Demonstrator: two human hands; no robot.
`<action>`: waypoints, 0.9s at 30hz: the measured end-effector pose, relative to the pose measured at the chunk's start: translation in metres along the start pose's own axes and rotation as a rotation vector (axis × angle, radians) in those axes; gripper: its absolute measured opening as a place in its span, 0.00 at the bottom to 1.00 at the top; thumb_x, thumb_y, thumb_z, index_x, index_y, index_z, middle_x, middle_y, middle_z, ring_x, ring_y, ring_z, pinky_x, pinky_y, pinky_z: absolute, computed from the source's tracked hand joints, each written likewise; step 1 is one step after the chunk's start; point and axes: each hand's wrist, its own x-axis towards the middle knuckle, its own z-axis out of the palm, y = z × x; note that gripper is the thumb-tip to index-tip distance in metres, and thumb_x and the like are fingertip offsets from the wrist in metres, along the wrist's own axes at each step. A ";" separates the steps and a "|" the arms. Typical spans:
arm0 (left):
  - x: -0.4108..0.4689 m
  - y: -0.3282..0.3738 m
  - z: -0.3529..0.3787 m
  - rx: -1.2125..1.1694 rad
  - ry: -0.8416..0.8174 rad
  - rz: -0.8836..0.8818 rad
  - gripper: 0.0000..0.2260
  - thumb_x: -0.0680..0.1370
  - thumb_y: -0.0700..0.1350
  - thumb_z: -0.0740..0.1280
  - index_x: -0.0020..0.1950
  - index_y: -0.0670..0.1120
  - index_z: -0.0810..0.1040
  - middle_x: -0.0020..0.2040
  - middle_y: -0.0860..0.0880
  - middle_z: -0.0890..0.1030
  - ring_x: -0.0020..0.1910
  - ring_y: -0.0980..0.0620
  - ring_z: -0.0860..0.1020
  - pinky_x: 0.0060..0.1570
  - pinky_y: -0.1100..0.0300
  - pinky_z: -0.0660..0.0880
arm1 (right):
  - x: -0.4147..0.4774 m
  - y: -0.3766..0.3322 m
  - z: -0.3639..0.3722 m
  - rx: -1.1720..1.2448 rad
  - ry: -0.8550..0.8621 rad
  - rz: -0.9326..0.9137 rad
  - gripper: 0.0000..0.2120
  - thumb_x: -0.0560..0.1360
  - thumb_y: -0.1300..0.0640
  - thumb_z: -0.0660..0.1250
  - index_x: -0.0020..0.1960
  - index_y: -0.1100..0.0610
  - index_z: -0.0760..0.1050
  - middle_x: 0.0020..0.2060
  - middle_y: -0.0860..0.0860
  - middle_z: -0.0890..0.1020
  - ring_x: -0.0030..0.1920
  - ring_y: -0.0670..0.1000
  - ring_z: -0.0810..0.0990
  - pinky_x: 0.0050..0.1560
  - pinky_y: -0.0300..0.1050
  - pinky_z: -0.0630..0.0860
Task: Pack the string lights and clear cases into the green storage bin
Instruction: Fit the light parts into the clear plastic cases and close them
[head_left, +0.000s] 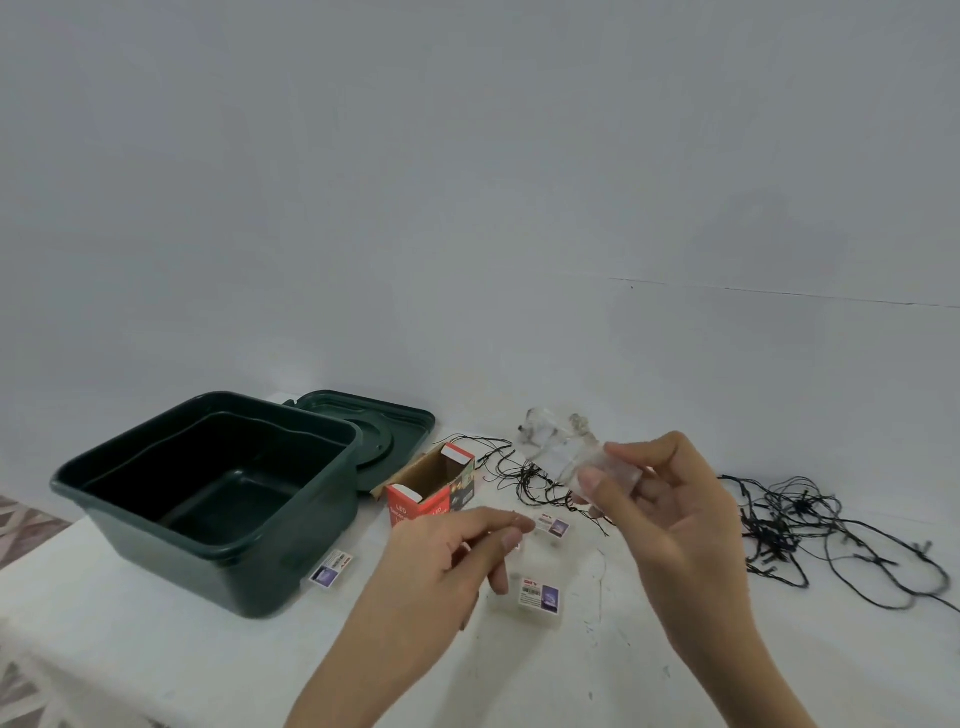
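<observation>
Two hands are raised over the white bench. A clear case is pinched between thumb and fingers of the right hand. The left hand is curled, thumb and forefinger tips together; whether anything is held cannot be told. A second case is laid just right of it, and a third case beside the open green storage bin at left. String lights are tangled at right.

The green bin hides part of its lid; print on the clear cases is illegible.
</observation>
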 end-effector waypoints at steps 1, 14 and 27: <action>-0.001 0.002 0.000 0.040 -0.012 0.009 0.09 0.78 0.46 0.63 0.49 0.58 0.80 0.27 0.58 0.77 0.20 0.60 0.69 0.27 0.72 0.65 | -0.001 0.003 0.001 -0.107 0.030 -0.069 0.11 0.68 0.61 0.75 0.39 0.48 0.74 0.37 0.50 0.83 0.37 0.52 0.82 0.41 0.42 0.78; -0.012 0.015 -0.018 0.642 0.065 0.381 0.11 0.74 0.54 0.58 0.41 0.55 0.78 0.28 0.64 0.74 0.31 0.61 0.72 0.23 0.65 0.72 | 0.002 0.032 -0.007 -0.865 0.043 -0.744 0.11 0.68 0.71 0.69 0.45 0.58 0.76 0.44 0.51 0.78 0.41 0.54 0.75 0.40 0.42 0.70; 0.022 -0.006 -0.016 0.337 0.120 0.234 0.08 0.73 0.58 0.60 0.40 0.57 0.76 0.35 0.59 0.79 0.34 0.59 0.75 0.33 0.68 0.69 | -0.008 0.014 -0.024 0.119 -0.705 0.220 0.09 0.62 0.58 0.78 0.40 0.52 0.81 0.45 0.55 0.83 0.44 0.50 0.81 0.46 0.42 0.76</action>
